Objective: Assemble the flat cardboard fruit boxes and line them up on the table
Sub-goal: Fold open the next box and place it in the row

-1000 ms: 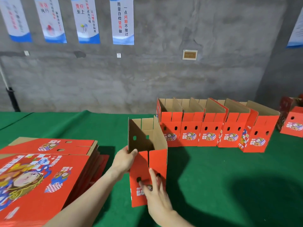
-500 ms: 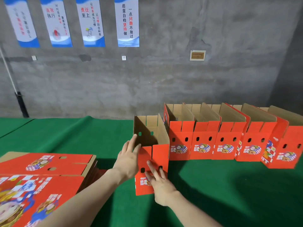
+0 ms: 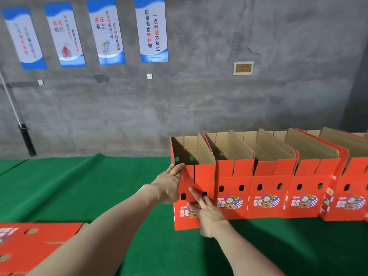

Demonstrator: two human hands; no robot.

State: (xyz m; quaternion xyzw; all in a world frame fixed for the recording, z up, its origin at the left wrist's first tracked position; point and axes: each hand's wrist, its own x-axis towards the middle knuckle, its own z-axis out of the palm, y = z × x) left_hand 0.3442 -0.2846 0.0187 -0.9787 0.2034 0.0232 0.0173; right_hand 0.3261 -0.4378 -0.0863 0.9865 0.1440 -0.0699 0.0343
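Fingers [image 3: 196,196] straight, gripping nothing: right hand [image 3: 208,215] flat on box [image 3: 205,176] front, left hand [image 3: 169,184] flat at its left corner. Box stands on table [image 3: 89,186], at row [image 3: 268,188] left end, front apparently proud. Push evenly, low down, until fronts align; avoid skew.

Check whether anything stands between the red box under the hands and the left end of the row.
Nothing visible does. The open red cardboard box, with left hand and right hand flat on it, stands right beside the row of red cardboard boxes at its left end; no gap shows between them.
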